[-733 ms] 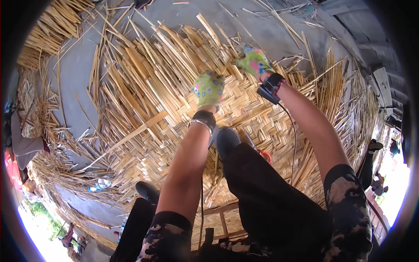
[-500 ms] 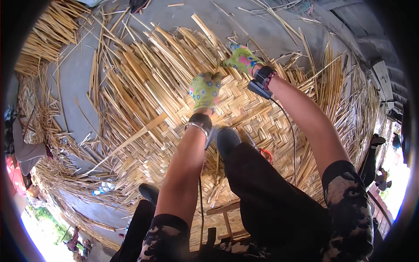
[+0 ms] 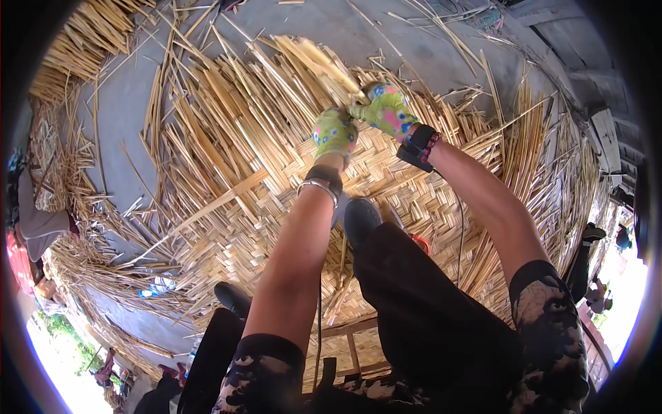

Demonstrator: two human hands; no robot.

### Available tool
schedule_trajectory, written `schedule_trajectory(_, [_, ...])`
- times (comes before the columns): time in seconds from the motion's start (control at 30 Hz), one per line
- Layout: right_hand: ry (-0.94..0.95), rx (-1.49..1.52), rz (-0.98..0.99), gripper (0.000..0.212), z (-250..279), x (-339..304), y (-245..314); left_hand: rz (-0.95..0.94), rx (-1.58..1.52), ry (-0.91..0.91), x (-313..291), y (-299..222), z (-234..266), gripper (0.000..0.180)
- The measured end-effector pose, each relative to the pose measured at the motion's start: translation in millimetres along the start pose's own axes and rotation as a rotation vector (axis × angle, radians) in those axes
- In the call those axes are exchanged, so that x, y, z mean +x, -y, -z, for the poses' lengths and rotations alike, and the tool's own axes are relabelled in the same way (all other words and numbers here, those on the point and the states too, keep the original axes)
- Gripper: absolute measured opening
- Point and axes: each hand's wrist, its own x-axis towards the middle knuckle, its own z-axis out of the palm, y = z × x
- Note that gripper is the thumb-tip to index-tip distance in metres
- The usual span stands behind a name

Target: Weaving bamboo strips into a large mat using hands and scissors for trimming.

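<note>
A mat of flat, straw-coloured reed strips (image 3: 276,228) lies under me, woven in a herringbone pattern, with loose strip ends fanning out at its far side. Both my hands wear green flowered gloves and meet at the weave's far edge. My left hand (image 3: 336,131) is curled down over the strips, its fingertips hidden beneath it. Just right of it, my right hand (image 3: 387,109) is closed, its fingers next to the left hand's. Raised reed strips (image 3: 321,61) slant away from between the hands, their near ends hidden by the gloves.
My shoe (image 3: 361,222) stands on the mat, beside a partly hidden orange-red handle (image 3: 420,243). A reed bundle (image 3: 86,41) lies at far left on the grey floor (image 3: 124,131). A plastic bottle (image 3: 158,286) lies among scraps. Another person's shoe (image 3: 593,232) shows at far right.
My left hand has moved right and a little farther away; my right hand has come slightly nearer, closing the gap. The strips beyond them have lifted and shifted.
</note>
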Motion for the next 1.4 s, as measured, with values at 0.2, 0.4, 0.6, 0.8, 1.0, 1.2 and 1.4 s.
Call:
schedule_trajectory(0.2, [0.079, -0.436, 0.002, 0.039, -11.5, 15.0, -4.3, -0.202, -0.086, -0.416, -42.9, 25.5, 4.4, 0.041])
schedule_trajectory(0.4, [0.239, -0.647, -0.047, 0.058, -34.8, -1.2, -14.5, 0.108, -0.114, -0.438, -73.3, 36.7, 6.9, 0.043])
schedule_trajectory(0.6, [0.215, -0.382, -0.054, 0.060, -22.4, -53.1, 3.2, 0.136, -0.244, -0.374, -27.2, 52.4, 31.4, 0.030])
schedule_trajectory(0.8, [-0.132, -0.538, 0.362, 0.067, -42.3, -34.0, 39.0, 0.085, -0.448, -0.287, -20.2, 67.8, 29.9, 0.036])
schedule_trajectory(1.0, [0.172, -0.064, -0.152, 0.062, -37.9, -16.0, 74.5, 0.123, -0.619, -0.315, -22.1, 75.4, 20.9, 0.042])
schedule_trajectory(1.2, [0.086, 0.051, -0.166, 0.060, -43.9, -16.2, 60.9, 0.098, -0.518, -0.338, -23.6, 75.0, 14.5, 0.041])
schedule_trajectory(1.4, [0.011, 0.064, -0.089, 0.053, -57.7, -10.7, 48.0, 0.066, -0.519, -0.353, -24.4, 77.1, 13.0, 0.038])
